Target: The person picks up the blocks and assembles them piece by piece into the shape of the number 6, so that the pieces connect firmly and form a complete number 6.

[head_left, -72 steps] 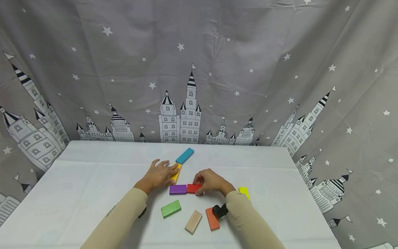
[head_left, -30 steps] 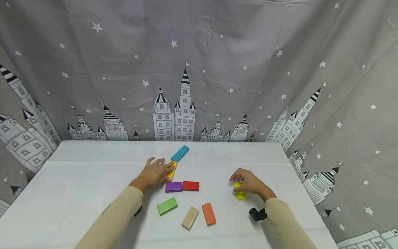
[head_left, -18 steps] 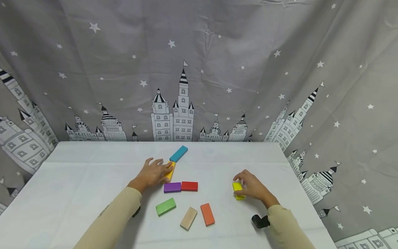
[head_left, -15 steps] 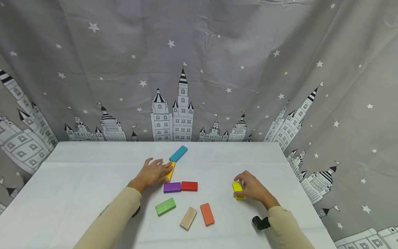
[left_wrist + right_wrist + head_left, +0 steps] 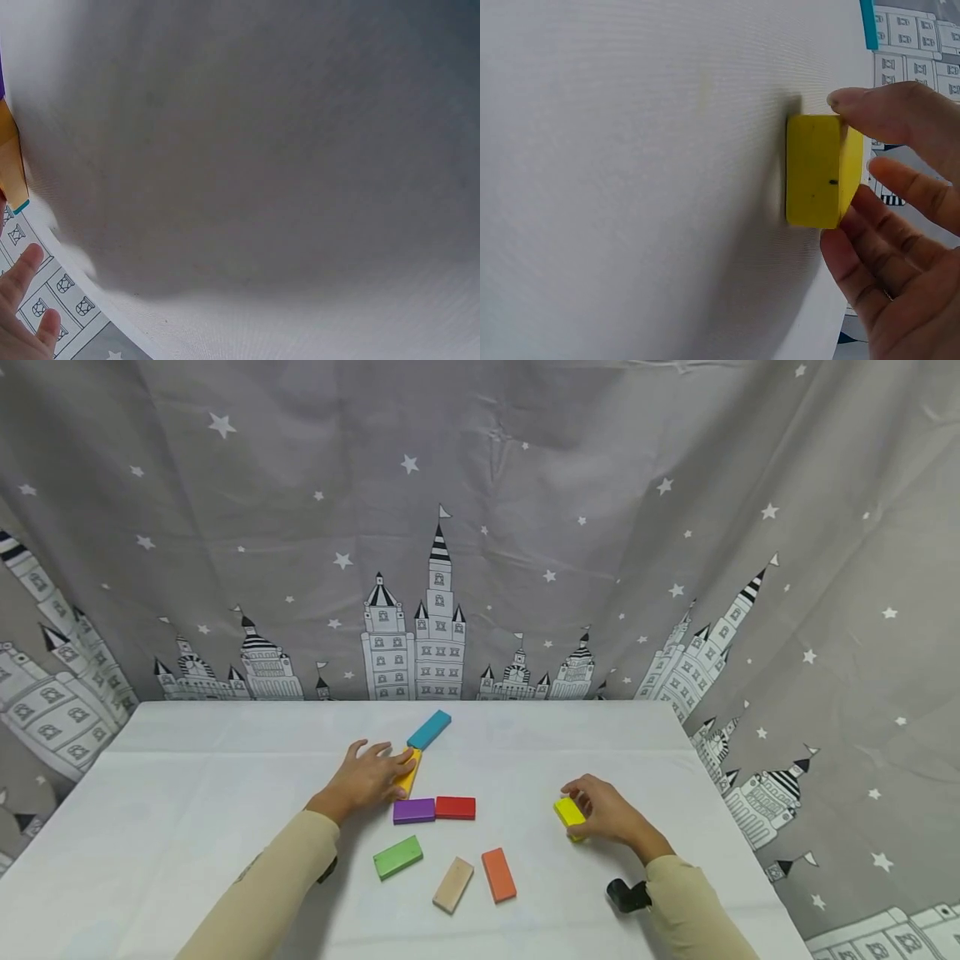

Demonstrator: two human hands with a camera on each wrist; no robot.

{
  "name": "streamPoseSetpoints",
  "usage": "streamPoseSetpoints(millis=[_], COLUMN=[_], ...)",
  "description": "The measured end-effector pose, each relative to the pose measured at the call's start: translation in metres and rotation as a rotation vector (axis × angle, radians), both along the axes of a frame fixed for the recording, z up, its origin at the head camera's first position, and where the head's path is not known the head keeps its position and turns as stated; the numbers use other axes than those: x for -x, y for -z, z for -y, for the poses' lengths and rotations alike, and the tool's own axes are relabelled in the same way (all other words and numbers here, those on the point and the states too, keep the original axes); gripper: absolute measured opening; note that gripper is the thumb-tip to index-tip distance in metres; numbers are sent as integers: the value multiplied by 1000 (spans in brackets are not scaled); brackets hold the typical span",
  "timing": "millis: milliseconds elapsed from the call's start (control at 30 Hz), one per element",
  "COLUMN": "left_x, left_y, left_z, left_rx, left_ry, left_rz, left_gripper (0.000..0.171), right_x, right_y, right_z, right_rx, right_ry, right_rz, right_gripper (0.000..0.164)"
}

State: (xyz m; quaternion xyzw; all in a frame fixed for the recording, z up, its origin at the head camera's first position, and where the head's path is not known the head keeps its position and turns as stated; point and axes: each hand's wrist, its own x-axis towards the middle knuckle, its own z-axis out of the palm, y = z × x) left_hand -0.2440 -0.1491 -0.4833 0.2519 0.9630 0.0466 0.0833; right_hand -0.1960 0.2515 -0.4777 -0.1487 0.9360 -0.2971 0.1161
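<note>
My left hand point(image 5: 365, 778) rests at the left of an orange-yellow wooden block point(image 5: 409, 777), fingertips touching it and other fingers spread. That block lies end to end with a blue block point(image 5: 429, 730). Just below are a purple block point(image 5: 414, 812) and a red block point(image 5: 455, 808), placed end to end. On the right, my right hand point(image 5: 611, 812) pinches a bright yellow block point(image 5: 568, 812) between thumb and fingers. In the right wrist view the yellow block point(image 5: 814, 171) shows its end face, with a shadow on the cloth beside it.
Nearer the front lie a green block point(image 5: 398, 858), a bare wood block point(image 5: 453, 885) and an orange-red block point(image 5: 498, 875). A white cloth point(image 5: 225, 827) covers the table. Behind its back edge hangs a grey curtain point(image 5: 300, 468) printed with castles and stars.
My right hand has let go of the red block, moved right and taken hold of the yellow block, which has since turned slightly. My left hand has stayed at the orange-yellow block.
</note>
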Motion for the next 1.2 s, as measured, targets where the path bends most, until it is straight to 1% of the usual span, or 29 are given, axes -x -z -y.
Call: streamPoseSetpoints(millis=[167,400,533,767,1033,1200], left_x=[-2,0,3,3,1,0], left_y=[0,-3,-4,-4,-2,-1], left_z=[1,-1,0,1,1,2], left_rx=[-3,-17,-17,-20,-21,-24], left_ry=[2,4,-2,10,-2,-7], left_rz=[-5,0,1,10,12,7], left_gripper=[61,60,59,60,59,58], right_x=[1,3,5,7,9,11], right_y=[2,0,-1,2,7,8], right_z=[-1,-4,-4,5,20,34], right_rx=[-2,-8,4,15,36,54], right_ry=[-21,-15,-46,-88,-132,-146], right_rz=[5,12,1,5,-4,18], right_gripper=[57,44,41,42,46,47])
